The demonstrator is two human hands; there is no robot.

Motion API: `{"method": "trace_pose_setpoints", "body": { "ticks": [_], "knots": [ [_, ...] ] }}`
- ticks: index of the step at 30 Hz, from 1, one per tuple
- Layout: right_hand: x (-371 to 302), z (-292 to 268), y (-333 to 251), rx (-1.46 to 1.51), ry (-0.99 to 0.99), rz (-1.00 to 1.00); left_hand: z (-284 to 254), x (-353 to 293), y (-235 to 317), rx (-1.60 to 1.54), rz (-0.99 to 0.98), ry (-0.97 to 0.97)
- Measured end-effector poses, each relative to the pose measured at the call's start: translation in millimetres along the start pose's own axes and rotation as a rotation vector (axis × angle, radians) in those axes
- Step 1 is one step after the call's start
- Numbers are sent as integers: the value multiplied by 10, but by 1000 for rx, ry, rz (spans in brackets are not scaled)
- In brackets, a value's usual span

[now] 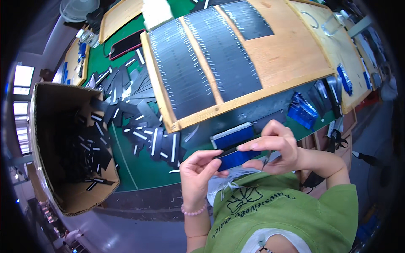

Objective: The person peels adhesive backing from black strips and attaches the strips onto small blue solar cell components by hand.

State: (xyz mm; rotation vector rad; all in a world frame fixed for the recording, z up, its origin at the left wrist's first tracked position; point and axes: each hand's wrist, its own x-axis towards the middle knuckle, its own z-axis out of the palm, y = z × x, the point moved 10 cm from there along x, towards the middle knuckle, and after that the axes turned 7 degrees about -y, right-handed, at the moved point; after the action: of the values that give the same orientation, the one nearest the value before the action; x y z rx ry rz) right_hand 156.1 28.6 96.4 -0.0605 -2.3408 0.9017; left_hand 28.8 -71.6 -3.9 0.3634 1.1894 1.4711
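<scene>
Between my two hands, close to my body, is a short strip (234, 160), blue on its face with a black upper edge. My left hand (199, 170) pinches its left end between thumb and fingers. Its right part is gripped by my right hand (276, 147), with the fingertips along the black edge. A small dark metal piece shows by the right palm, too small to name. Just beyond the strip, a blue stack with a pale edge (233, 135) lies on the green table (126, 162).
Ahead stands a wooden tray (291, 55) with rows of black strips (223, 55). Loose black and white pieces (145, 130) litter the table's left side, beside a cardboard box (52, 95) holding similar pieces. Shiny blue strips (302, 110) lie right; a phone (126, 44) lies far left.
</scene>
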Motion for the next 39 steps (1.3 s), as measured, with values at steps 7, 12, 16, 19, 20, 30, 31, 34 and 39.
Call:
{"method": "trace_pose_setpoints", "body": {
  "ticks": [7,12,16,19,20,30,31,34,39],
  "knots": [
    [7,-12,-4,15,21,-1,8,32,-35,-66,-7,-57],
    [3,-40,7,37,47,17,43,40,-48,-80,2,-72],
    [-8,-14,11,19,13,2,35,29,-48,-78,2,-63],
    [-19,-24,25,8,-1,12,38,30,-47,-103,3,-65],
    [-23,-22,26,-5,-11,9,39,29,-44,-111,2,-65],
    [69,27,-36,-20,-16,4,35,28,-25,-70,46,-31],
    [67,50,-48,-48,-16,-21,41,29,-34,-69,45,-31],
    [56,75,-75,-95,-21,-49,24,26,-30,-62,63,-8],
    [24,94,-67,-130,-39,-49,29,30,-33,-43,63,1]
  ]
}}
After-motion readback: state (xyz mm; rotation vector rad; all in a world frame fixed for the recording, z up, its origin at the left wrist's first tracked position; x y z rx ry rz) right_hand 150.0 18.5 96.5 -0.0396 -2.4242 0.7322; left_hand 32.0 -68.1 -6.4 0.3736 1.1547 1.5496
